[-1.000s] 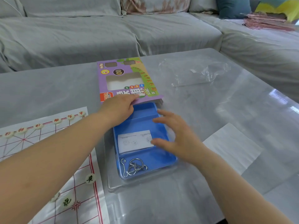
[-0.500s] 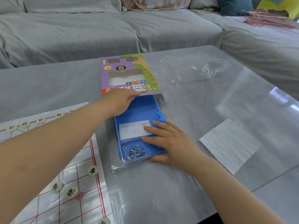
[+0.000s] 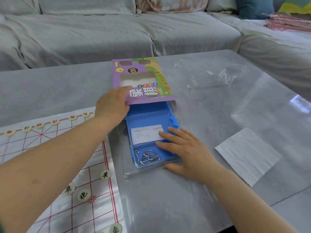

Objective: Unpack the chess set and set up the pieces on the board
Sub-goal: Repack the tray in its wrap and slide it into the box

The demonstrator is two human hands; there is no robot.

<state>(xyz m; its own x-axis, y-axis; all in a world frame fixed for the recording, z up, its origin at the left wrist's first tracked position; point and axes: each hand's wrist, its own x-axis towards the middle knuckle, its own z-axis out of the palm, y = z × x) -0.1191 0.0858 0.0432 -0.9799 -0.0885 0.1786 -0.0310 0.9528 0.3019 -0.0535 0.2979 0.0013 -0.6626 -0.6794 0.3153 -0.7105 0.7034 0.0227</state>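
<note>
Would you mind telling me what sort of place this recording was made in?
Most likely a home living room: a grey sofa with cushions wraps round a glossy table holding a chess board.

Centre: tray (image 3: 148,115) partly inside box (image 3: 148,94) above it. Lower left: board (image 3: 55,148) bearing pieces (image 3: 105,174). Right: paper sheet (image 3: 247,155). Upper right: bag (image 3: 213,74).

- I read "象棋" in big white characters on the purple box (image 3: 143,81), with "XIANG" beside them.
- Near the board's (image 3: 50,165) right edge, one piece (image 3: 105,174) reads "车" and a second piece (image 3: 83,195) reads "炮".
- I cannot make out the card's (image 3: 146,133) print.
</note>
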